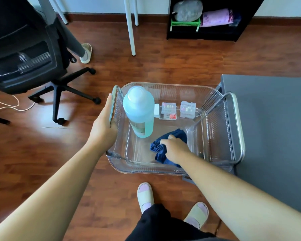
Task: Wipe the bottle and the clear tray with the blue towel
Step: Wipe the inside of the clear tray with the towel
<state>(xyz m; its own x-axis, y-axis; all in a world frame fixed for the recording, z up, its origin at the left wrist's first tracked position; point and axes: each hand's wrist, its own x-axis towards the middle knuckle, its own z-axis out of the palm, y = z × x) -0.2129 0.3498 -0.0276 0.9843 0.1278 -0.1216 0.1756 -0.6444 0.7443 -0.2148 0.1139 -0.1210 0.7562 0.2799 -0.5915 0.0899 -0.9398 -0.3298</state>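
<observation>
A clear ribbed tray [214, 122] with metal side handles stands in the middle of the head view. A light blue bottle [139, 110] stands upright in its left part. My left hand [104, 124] grips the tray's left handle from outside. A dark blue towel [163, 146] lies crumpled on the tray floor at the front right of the bottle. My right hand [175, 148] rests on top of the towel with fingers curled into the cloth, pressing it against the floor of the tray.
Two small clear boxes [169, 111] [187, 109] sit at the tray's back wall. A grey surface [274, 129] lies to the right. A black office chair [33, 54] stands at left, white table legs [130, 26] and a black shelf [207, 20] behind. Another person's leg [76, 42] is near the chair.
</observation>
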